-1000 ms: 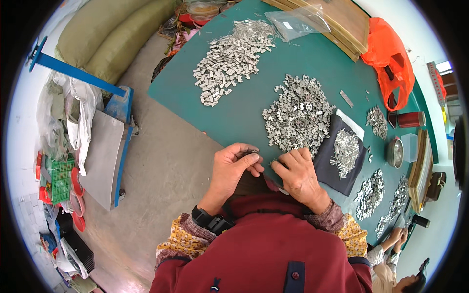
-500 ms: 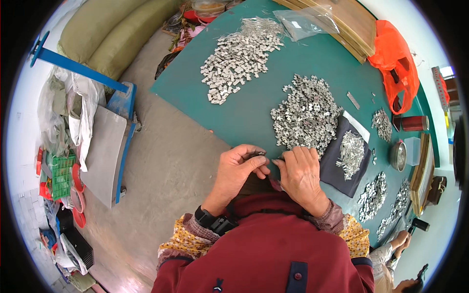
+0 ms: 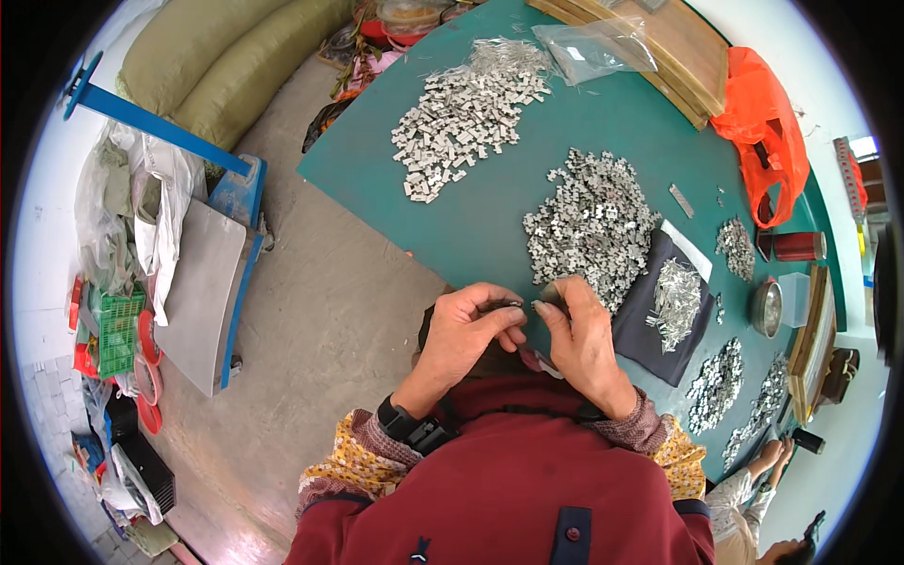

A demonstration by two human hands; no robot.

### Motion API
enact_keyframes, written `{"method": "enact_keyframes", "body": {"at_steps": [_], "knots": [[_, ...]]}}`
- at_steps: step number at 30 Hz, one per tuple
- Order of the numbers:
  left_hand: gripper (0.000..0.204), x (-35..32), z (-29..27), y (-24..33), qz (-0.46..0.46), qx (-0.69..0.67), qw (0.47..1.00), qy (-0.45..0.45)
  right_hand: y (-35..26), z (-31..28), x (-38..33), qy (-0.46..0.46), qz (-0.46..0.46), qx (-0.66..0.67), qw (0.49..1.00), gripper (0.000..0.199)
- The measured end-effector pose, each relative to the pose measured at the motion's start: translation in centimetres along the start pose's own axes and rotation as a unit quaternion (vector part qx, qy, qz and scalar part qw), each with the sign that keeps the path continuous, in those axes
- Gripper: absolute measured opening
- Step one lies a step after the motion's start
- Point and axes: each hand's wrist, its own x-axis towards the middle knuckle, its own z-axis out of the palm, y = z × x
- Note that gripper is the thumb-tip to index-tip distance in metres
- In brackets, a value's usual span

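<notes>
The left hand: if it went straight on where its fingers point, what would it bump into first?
Probably the right hand, just across a narrow gap from the left hand, though depth is hard to judge.

1. Your left hand (image 3: 461, 334) and right hand (image 3: 586, 344) made two.
2. You had at least six heaps of small metal pieces (image 3: 593, 226).
3. You had one dark cloth (image 3: 640, 331), one metal bowl (image 3: 759, 306), one clear box (image 3: 796, 297) and one orange-red bag (image 3: 758, 122).
</notes>
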Motion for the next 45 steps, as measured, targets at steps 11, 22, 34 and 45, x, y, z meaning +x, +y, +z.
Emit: {"method": "enact_keyframes", "body": {"at_steps": [11,22,34,45], "knots": [[0.01,0.0,3.6,0.4,0.012,0.05,0.997,-0.053,0.4,-2.5,-2.3,0.036,0.025,0.077,0.996,0.012],[0.011,-0.2,5.1,-0.4,0.066,0.117,0.99,-0.047,1.0,-2.8,-3.7,0.081,-0.048,0.062,0.994,0.018],[0.015,0.3,1.5,-0.2,0.053,0.005,0.998,0.026,3.0,-3.1,-3.2,0.081,0.018,-0.07,0.994,0.013],[0.011,0.2,0.7,-0.3,0.038,-0.006,0.999,0.006,2.8,-2.3,-2.0,-0.026,-0.142,-0.193,0.971,0.023]]}}
